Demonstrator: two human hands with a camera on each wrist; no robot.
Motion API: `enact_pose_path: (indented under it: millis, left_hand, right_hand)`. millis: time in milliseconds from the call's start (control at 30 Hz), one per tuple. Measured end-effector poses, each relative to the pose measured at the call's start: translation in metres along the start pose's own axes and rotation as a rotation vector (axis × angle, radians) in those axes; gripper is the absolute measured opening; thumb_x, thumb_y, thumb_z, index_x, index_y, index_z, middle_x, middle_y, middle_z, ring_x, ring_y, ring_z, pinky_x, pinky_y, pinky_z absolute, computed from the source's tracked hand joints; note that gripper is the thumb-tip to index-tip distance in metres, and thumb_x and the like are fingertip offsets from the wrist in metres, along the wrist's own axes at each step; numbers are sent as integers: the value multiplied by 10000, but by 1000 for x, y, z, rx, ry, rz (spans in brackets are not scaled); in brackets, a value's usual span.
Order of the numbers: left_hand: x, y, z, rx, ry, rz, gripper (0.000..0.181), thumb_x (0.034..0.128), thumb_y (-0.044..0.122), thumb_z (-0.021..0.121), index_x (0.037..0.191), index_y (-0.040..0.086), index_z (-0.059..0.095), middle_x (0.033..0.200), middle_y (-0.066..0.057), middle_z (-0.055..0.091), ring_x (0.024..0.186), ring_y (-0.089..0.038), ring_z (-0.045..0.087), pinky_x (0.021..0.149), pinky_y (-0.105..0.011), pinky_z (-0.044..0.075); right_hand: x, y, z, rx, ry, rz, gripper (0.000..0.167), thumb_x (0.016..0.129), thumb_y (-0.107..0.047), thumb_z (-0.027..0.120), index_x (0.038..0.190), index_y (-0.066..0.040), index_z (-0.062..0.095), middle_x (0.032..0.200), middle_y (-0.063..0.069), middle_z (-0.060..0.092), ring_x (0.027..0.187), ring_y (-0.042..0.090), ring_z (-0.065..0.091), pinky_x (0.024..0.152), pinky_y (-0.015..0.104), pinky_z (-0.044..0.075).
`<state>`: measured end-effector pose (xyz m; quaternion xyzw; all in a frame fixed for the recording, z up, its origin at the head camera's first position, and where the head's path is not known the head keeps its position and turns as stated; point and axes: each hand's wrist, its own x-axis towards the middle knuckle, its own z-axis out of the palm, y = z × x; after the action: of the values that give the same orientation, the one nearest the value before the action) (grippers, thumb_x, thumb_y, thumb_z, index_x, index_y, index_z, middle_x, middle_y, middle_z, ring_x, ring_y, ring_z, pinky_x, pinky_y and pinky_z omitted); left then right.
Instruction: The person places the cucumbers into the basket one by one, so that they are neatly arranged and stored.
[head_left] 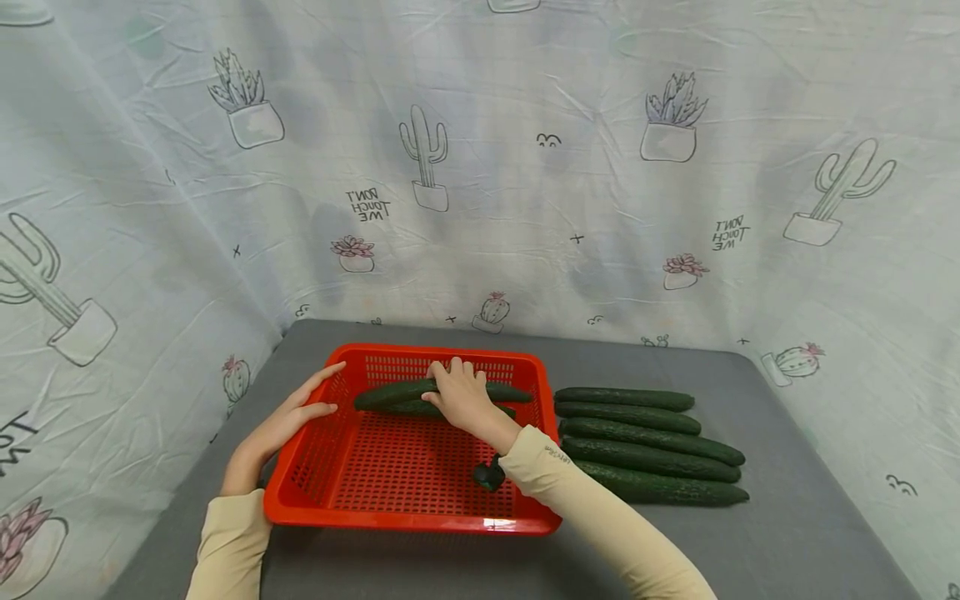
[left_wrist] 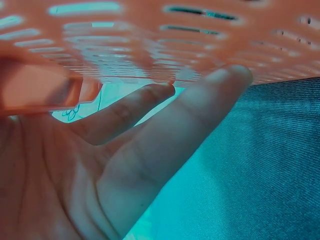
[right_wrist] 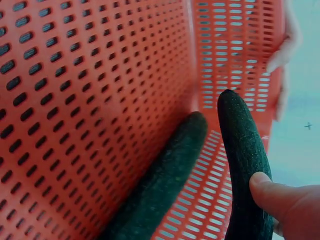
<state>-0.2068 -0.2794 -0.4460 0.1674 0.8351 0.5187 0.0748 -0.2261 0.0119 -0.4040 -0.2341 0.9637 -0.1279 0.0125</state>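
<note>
In the head view a red slotted basket (head_left: 405,523) stands on the grey table, and my left hand (head_left: 288,421) rests on its left rim, thumb inside. The left wrist view shows that hand's fingers (left_wrist: 150,145) against the slotted outer wall. Over the back of the basket my right hand (head_left: 463,400) grips a dark green cucumber (head_left: 393,392), thumb across it, as the right wrist view shows of this cucumber (right_wrist: 242,145). Another cucumber (right_wrist: 165,180) lies below it along the basket's back wall.
Several cucumbers (head_left: 645,456) lie side by side on the grey table (head_left: 795,533), right of the basket. A small dark object (head_left: 489,475) shows near my right cuff. Behind the table hangs a pale curtain (head_left: 510,208) with cactus drawings.
</note>
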Motion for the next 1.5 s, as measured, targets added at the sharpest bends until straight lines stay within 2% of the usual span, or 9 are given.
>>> enact_pose_path:
  millis: [233, 467, 633, 767, 933, 1333, 1500]
  left_hand:
    - [0, 0, 1, -4, -3, 1, 612, 959, 152, 466, 1494, 187, 171, 1548, -129, 57, 1373, -396, 97, 959, -642, 225]
    - [-1, 1, 1, 1, 1, -7, 606, 962, 168, 464, 1493, 194, 172, 1548, -124, 57, 1380, -395, 77, 970, -665, 189]
    - [-2, 0, 1, 2, 0, -18, 602, 963, 165, 460, 1492, 196, 174, 1545, -130, 59, 1371, -390, 104, 969, -655, 207]
    - [-3, 1, 0, -1, -2, -28, 606, 964, 170, 462, 1493, 210, 170, 1547, -125, 50, 1371, -391, 106, 969, -649, 213]
    - [-2, 2, 0, 3, -5, -29, 604, 966, 181, 460, 1494, 218, 168, 1547, -118, 57, 1367, -393, 122, 964, -645, 225]
    - [0, 2, 0, 9, -4, -29, 604, 967, 173, 451, 1495, 213, 159, 1547, -122, 52, 1358, -393, 148, 962, -632, 252]
    - [-1, 1, 1, -2, -9, -39, 604, 969, 181, 450, 1495, 214, 155, 1542, -128, 63, 1325, -398, 225, 946, -596, 306]
  right_hand:
    - [2, -1, 10, 3, -13, 22, 288, 907, -402, 533, 1118, -209, 506, 1052, 76, 467, 816, 217, 384, 693, 337, 286]
    - [3, -2, 19, 12, -25, 30, 303, 906, -414, 523, 1129, -211, 492, 1053, 71, 466, 880, 238, 424, 698, 339, 299]
    - [2, -4, 26, 33, -41, 12, 298, 902, -408, 537, 1112, -204, 479, 1054, 67, 462, 838, 217, 401, 691, 328, 298]
    - [1, -4, 30, 2, -51, -9, 308, 896, -410, 548, 1105, -200, 460, 1043, 63, 466, 842, 215, 417, 684, 324, 310]
    - [1, -1, 32, -15, -102, -22, 328, 892, -411, 558, 1104, -198, 425, 1056, 66, 468, 849, 220, 425, 676, 330, 300]
    - [3, 3, 34, -45, -130, -5, 381, 835, -436, 637, 1060, -193, 449, 1059, 52, 479, 889, 223, 444, 693, 349, 328]
    - [2, 4, 37, -75, -131, -12, 415, 785, -437, 697, 1033, -191, 472, 1032, 38, 483, 897, 217, 457, 705, 363, 361]
